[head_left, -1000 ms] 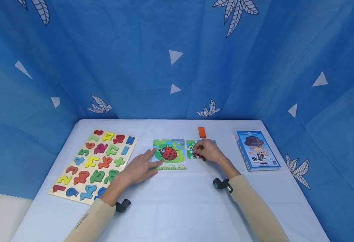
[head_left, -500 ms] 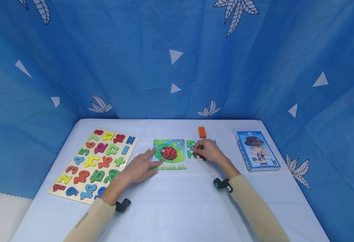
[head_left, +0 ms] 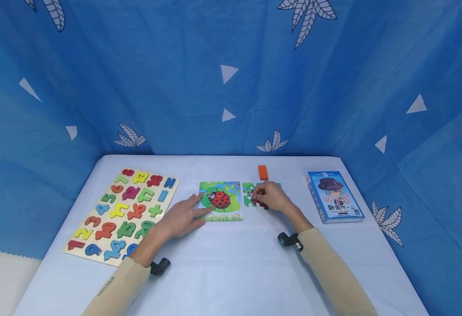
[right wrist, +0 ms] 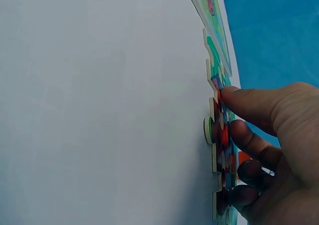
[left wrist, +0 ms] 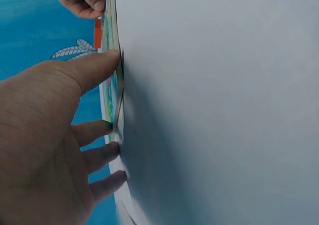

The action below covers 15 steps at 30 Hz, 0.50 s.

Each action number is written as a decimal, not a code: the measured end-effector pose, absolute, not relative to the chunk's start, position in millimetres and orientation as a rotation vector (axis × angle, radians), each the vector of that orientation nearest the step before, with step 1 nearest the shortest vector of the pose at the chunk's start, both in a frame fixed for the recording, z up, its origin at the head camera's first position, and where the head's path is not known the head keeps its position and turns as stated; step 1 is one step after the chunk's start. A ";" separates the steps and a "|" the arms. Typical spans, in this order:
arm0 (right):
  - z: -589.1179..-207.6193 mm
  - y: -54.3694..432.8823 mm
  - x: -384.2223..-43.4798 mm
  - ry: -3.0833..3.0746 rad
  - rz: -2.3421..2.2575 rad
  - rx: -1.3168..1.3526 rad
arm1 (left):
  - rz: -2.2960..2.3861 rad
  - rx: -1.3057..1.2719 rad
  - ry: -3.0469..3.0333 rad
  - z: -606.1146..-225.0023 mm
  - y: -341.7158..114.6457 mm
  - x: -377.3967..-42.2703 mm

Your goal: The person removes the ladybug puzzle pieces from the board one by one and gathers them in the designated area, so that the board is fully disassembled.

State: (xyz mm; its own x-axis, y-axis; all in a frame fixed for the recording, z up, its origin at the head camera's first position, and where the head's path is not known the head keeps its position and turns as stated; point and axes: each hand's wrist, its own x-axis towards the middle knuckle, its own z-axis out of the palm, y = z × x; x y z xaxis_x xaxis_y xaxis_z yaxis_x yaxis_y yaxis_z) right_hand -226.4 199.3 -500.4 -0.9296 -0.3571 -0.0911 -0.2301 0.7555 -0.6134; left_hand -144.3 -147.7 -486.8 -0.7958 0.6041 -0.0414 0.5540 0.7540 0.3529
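Note:
A square ladybug picture board (head_left: 231,205) lies flat at the middle of the table. Its left edge is under the fingertips of my left hand (head_left: 180,218), whose fingers are spread and mostly straight. Just right of the board is a partly joined jigsaw (head_left: 248,191) with green, blue and red pieces. My right hand (head_left: 273,196) is over it, thumb and curled fingers pinching a red jigsaw piece (right wrist: 224,130) low against the others. Knobbed piece edges show in the right wrist view. The hand hides much of the jigsaw from the head view.
An orange block (head_left: 263,172) stands behind the jigsaw. On the left lies a wooden number board (head_left: 112,215) with coloured numerals, partly under the left forearm. A blue card game box (head_left: 335,197) lies at the right. Blue curtains (head_left: 231,87) surround the table's back and sides.
Both hands stay in nearly the same place; the right fingers shift only slightly at the jigsaw. Nothing else has visibly moved.

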 end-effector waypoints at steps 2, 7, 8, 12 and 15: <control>-500.8 199.2 -226.9 2.751 -0.917 -0.460 | 0.489 0.930 2.800 -487.1 -148.0 -144.8; -500.7 199.2 -226.7 2.765 -0.911 -0.469 | 0.495 0.927 2.799 -488.2 -148.5 -145.4; -500.6 199.1 -226.5 2.768 -0.911 -0.472 | 0.494 0.925 2.800 -488.5 -148.6 -145.3; -499.3 198.1 -224.9 2.768 -0.924 -0.458 | 0.485 0.903 2.807 -488.8 -148.4 -145.3; -496.7 196.4 -222.3 2.758 -0.952 -0.441 | 0.466 0.898 2.824 -489.3 -148.1 -145.1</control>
State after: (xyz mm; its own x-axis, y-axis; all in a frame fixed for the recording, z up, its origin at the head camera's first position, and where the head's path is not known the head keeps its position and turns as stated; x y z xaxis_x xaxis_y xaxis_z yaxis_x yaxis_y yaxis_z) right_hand -222.3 196.4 -496.7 -0.9375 -0.3381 -0.0818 -0.2156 0.7494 -0.6260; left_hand -145.1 -148.1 -489.3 -0.8118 0.5825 -0.0405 0.5386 0.7739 0.3330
